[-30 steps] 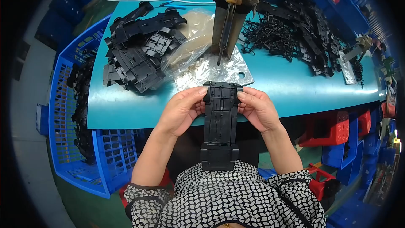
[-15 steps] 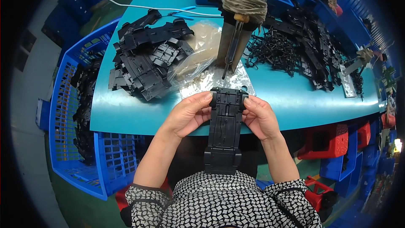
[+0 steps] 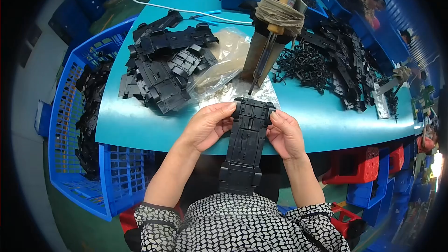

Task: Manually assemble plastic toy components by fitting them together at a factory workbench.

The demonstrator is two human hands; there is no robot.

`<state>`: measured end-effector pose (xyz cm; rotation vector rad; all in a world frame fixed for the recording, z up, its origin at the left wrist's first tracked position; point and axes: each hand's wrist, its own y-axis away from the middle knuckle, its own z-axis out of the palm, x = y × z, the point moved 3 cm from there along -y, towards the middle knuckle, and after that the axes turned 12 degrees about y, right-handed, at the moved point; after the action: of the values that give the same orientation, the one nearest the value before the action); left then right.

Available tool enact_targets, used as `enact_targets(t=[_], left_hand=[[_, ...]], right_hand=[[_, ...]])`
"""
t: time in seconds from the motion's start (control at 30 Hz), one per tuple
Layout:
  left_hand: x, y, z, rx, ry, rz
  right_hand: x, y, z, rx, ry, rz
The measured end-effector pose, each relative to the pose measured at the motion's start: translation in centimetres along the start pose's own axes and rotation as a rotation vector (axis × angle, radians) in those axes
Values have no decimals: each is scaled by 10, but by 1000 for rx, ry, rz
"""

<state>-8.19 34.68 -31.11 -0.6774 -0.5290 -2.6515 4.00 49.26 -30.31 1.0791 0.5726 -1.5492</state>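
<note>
My left hand [image 3: 211, 125] and my right hand [image 3: 286, 134] hold a long black plastic toy car chassis [image 3: 243, 147] between them. Each thumb presses on one side of its far end, with fingers curled underneath. The near end of the chassis hangs over the table edge, close to my patterned top. Just beyond its far end points the thin dark tip of a soldering iron [image 3: 264, 58]. Its wooden handle is lashed with cloth strips to a metal stand [image 3: 249, 63]. Whether the tip touches the chassis I cannot tell.
Stacked black chassis [image 3: 161, 67] and a clear plastic bag [image 3: 226, 53] lie left on the teal table [image 3: 326, 133]. Small black parts [image 3: 305, 65] and more chassis [image 3: 347, 60] are heaped right. A blue crate [image 3: 112, 200] stands left, red stools [image 3: 354, 165] right. Another person [image 3: 368, 4] sits far right.
The chassis has tilted slightly, its near end swinging left. The gap between its far end and the iron's tip looks smaller. Both hands keep their grip, and the whole view has turned a little.
</note>
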Motion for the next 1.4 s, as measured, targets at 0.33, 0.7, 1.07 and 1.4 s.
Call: enact_targets(t=[0.33, 0.7, 1.07, 1.4], left_hand=[[3, 1, 13, -22, 43, 37], [9, 5, 25, -14, 58, 71], [13, 4, 29, 9, 21, 91], [11, 1, 28, 5, 18, 81]], right_hand=[[-6, 3, 7, -9, -83, -17], [-12, 3, 11, 12, -58, -46], [-13, 1, 13, 45, -33, -66], [-14, 3, 15, 25, -46, -94]])
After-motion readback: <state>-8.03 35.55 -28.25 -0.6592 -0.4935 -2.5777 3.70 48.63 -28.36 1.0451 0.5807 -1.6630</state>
